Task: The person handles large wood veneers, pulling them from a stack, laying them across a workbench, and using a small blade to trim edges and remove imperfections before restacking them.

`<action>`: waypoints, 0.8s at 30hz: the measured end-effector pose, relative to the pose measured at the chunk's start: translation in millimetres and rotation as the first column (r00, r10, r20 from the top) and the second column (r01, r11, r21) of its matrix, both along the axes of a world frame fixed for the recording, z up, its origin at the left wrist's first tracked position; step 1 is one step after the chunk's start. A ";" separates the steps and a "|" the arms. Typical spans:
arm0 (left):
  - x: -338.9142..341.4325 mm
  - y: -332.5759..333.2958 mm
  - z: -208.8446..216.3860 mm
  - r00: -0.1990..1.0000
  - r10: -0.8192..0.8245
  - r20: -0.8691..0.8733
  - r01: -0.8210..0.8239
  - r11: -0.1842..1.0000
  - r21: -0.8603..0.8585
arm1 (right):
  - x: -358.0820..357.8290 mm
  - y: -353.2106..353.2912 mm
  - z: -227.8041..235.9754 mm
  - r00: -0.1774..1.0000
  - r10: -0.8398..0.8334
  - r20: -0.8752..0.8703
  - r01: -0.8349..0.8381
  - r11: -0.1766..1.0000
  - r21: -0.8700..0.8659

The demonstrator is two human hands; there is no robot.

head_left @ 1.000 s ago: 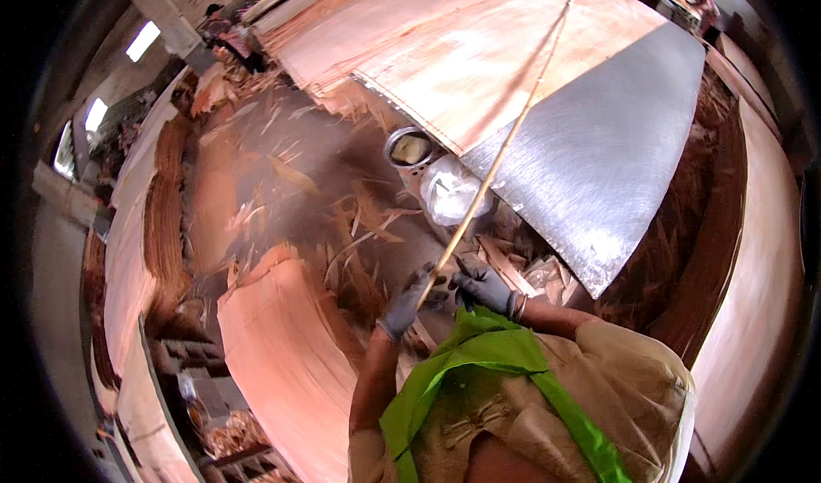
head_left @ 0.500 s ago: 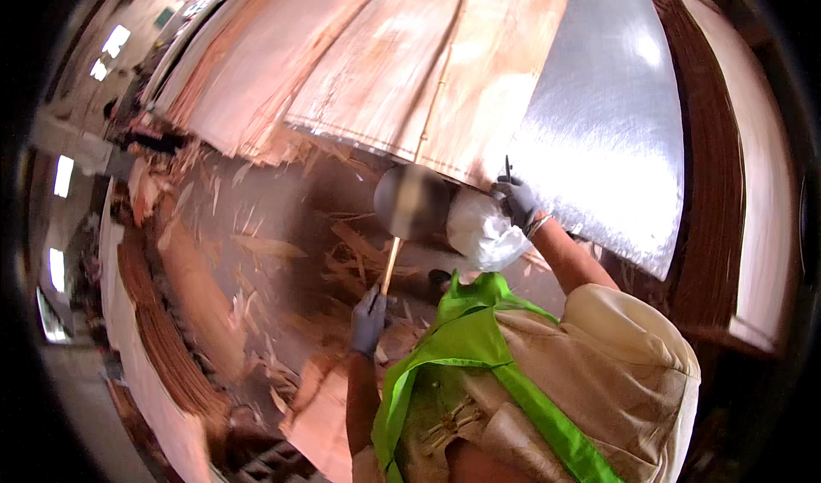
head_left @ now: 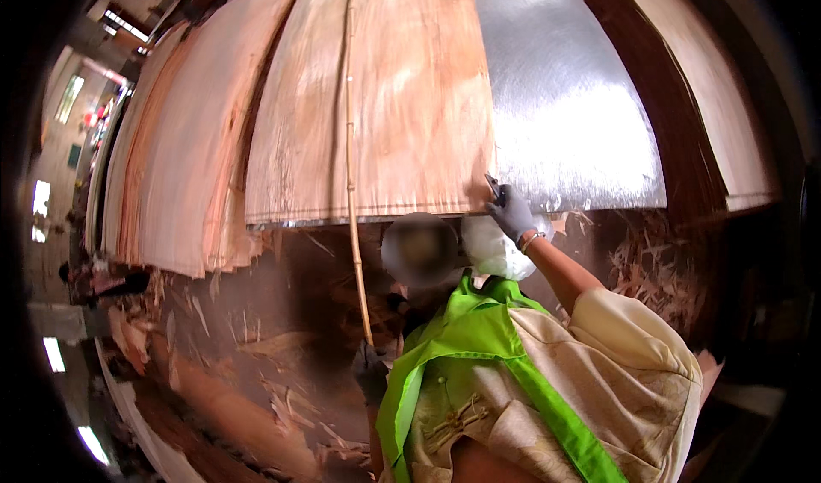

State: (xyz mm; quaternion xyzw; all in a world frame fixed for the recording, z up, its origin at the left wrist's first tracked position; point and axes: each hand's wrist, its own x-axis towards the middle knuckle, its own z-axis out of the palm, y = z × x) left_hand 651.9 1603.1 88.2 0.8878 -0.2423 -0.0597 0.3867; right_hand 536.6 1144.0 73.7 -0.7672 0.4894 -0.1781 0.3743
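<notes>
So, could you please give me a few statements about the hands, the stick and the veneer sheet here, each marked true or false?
1. The right hand wears a grey glove and grips the lower edge of the veneer sheet. True.
2. The long thin stick lies across the veneer sheet. True.
3. The left hand is bare and rests on the metal plate. False: it is gloved, low down at the stick's bottom end.
4. The veneer sheet covers the metal plate completely. False: the plate's right part shows bare.
</notes>
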 end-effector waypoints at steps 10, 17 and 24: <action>152.8 22.5 -26.8 0.942 -0.059 -0.329 0.007 0.988 -0.157 | 68.8 14.6 4.4 0.821 -0.410 0.398 0.184 0.849 0.495; 201.9 37.2 6.5 0.836 -0.071 -0.544 -0.037 0.982 -0.185 | 85.1 18.2 22.5 0.923 -0.383 -0.049 0.347 0.879 -0.327; 218.0 40.7 8.6 0.852 -0.056 -0.521 -0.052 0.980 -0.190 | 69.0 24.3 33.2 0.885 -0.339 -0.320 0.154 0.860 -0.486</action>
